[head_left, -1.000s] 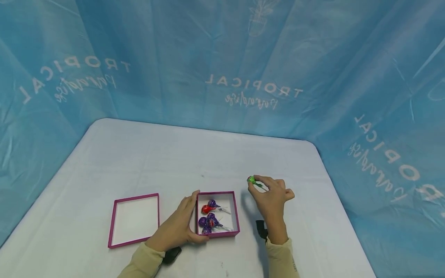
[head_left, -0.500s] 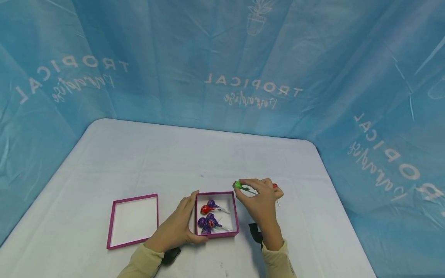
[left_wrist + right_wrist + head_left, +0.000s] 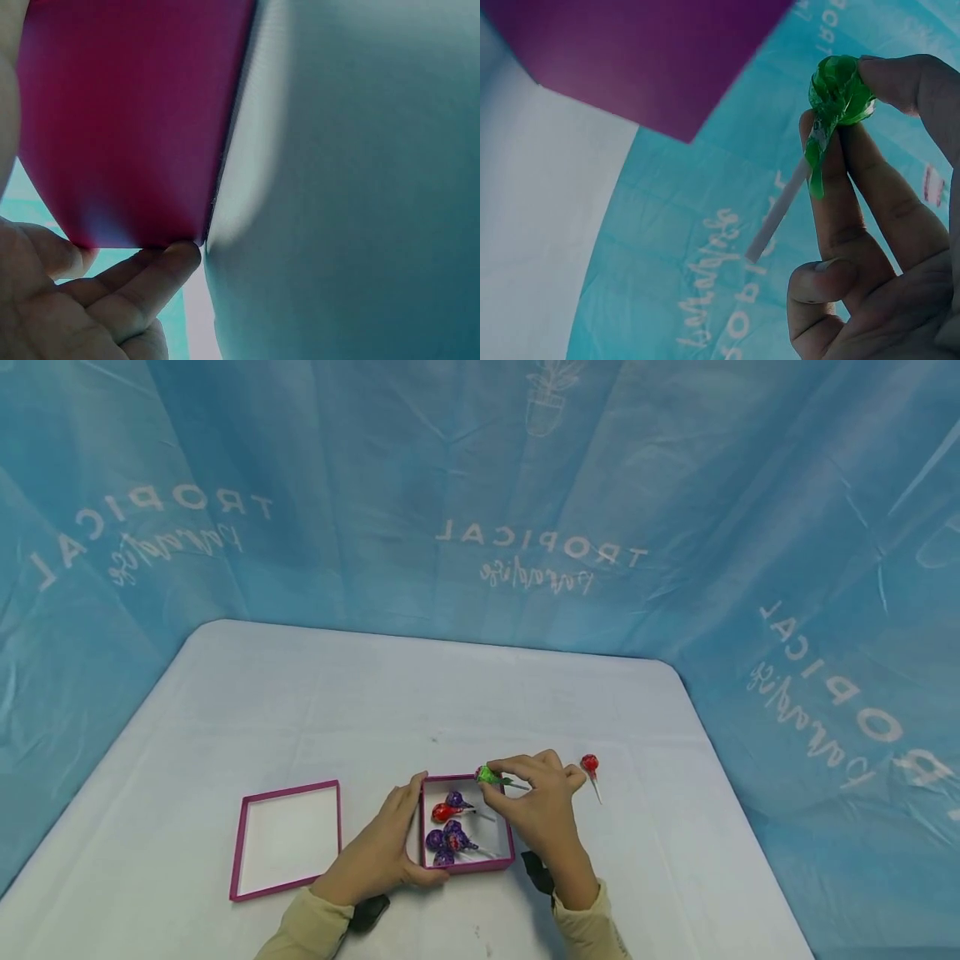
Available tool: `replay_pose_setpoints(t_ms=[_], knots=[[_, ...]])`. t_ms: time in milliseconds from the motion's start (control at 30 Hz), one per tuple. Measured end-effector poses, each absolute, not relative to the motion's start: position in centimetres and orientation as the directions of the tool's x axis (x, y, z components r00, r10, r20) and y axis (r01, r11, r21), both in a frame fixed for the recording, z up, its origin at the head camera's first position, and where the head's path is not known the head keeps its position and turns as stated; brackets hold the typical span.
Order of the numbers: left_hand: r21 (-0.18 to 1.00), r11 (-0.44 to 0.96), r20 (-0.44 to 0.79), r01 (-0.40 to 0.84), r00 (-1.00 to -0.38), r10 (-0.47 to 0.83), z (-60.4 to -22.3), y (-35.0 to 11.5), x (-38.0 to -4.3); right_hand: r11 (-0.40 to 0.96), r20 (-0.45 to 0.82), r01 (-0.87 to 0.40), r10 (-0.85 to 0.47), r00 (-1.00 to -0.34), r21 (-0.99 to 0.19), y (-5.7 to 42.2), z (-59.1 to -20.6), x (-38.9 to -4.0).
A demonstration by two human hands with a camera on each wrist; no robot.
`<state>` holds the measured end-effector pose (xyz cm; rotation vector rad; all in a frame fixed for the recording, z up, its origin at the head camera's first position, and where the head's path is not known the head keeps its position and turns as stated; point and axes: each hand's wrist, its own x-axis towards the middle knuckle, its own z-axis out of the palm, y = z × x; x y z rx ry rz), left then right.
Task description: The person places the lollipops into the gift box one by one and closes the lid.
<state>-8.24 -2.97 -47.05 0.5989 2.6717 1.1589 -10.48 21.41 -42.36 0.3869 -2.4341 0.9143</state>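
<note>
My left hand (image 3: 381, 847) grips the left side of a square magenta box (image 3: 513, 839), thumb at the near corner and fingers along the far one. In the left wrist view the box's plain magenta wall (image 3: 135, 127) fills the upper left. Purple-wrapped lollipops (image 3: 453, 837) and a red lollipop (image 3: 442, 812) lie inside, white sticks pointing right. Over the box's far right corner my right hand (image 3: 543, 806) pinches a green-wrapped lollipop (image 3: 486, 775) by its head. The right wrist view shows that green wrapper (image 3: 840, 90) between thumb and fingertips, its stick hanging free.
Another red lollipop (image 3: 590, 763) lies on the white table (image 3: 360, 693), right of the right hand. To the left is a square magenta-rimmed lid (image 3: 240, 852), white inside, partly behind the left forearm. Blue printed curtains (image 3: 375, 527) surround the table's far side and flanks.
My right hand has carried the green lollipop leftward, from right of the box to over its far right corner. This uncovers the red lollipop on the table. The left hand stays on the box.
</note>
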Motion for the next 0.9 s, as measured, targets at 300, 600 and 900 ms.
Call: replay_pose_setpoints(t_ms=[300, 600, 900], knots=[[0.735, 0.610, 0.009, 0.296, -0.904, 0.428, -47.3, -3.1, -8.2, 0.712, 0.512, -0.456, -0.157, -0.845, -0.534, 20.7, -43.2, -10.4], [0.725, 0.620, 0.005, 0.301, -0.901, 0.433, -47.3, -3.0, -8.3, 0.708, 0.478, -0.465, -0.202, -0.855, -0.532, 20.2, -43.4, -10.2], [0.720, 0.621, 0.008, 0.309, -0.899, 0.437, -47.1, -3.0, -8.3, 0.687, 0.499, -0.509, -0.241, -0.832, -0.518, 20.2, -43.7, -10.4]])
